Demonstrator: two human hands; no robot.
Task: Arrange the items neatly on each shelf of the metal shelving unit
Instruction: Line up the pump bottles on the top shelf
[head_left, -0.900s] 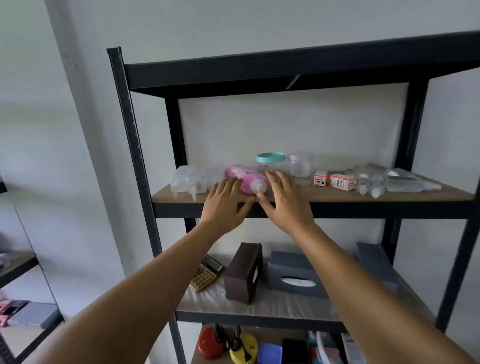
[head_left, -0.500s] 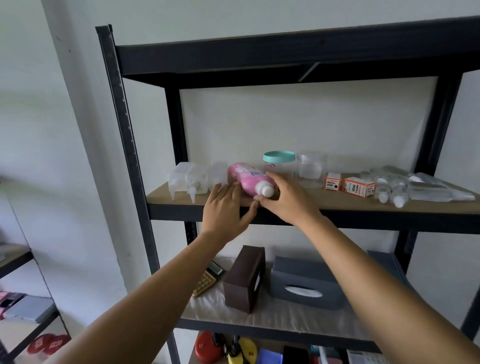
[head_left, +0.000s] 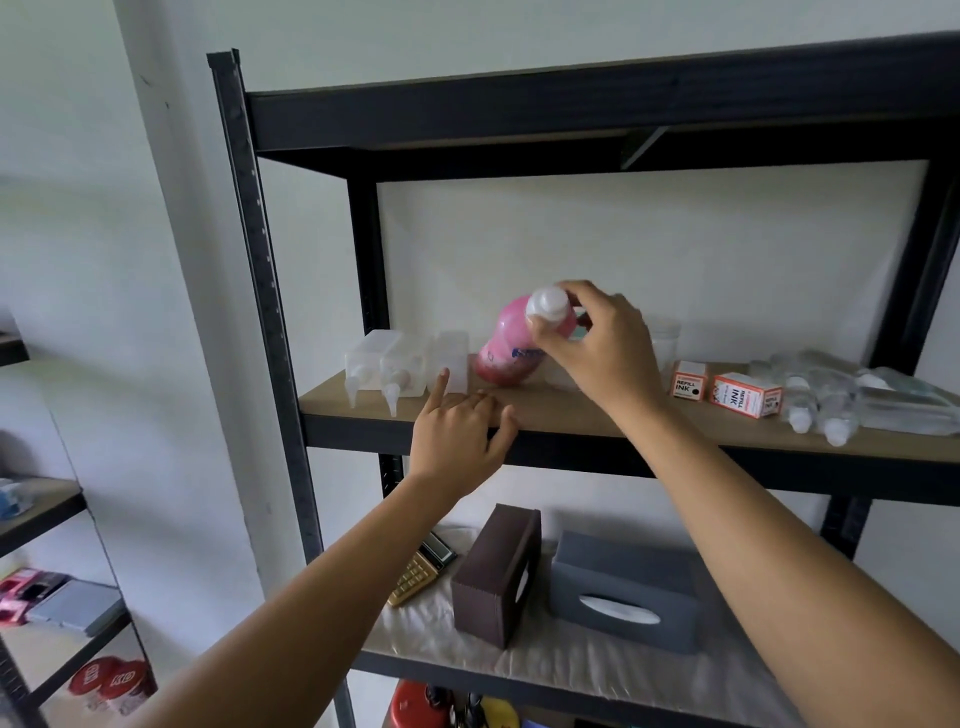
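A pink bottle (head_left: 506, 345) with a white cap stands tilted on the upper wooden shelf (head_left: 571, 415) of the black metal shelving unit (head_left: 249, 260). My right hand (head_left: 597, 343) grips it near the cap. My left hand (head_left: 457, 431) rests at the shelf's front edge, fingers apart, index finger touching a clear square bottle (head_left: 449, 361). Two more clear bottles (head_left: 379, 366) with nozzles lie left of it. Two small ink boxes (head_left: 727, 389) and several clear bottles (head_left: 831, 405) lie to the right. A clear jar (head_left: 665, 338) is partly hidden behind my right hand.
On the shelf below stand a brown box (head_left: 498, 571), a grey tissue box (head_left: 623, 597) and a gold calculator (head_left: 421, 571). Red and yellow items (head_left: 447, 706) show on the shelf beneath. A second shelf unit (head_left: 41, 519) with boxes and red tins stands at left.
My right hand has tipped the pink bottle from lying on its side to nearly upright. My left hand has let go of it and moved left toward the clear bottle.
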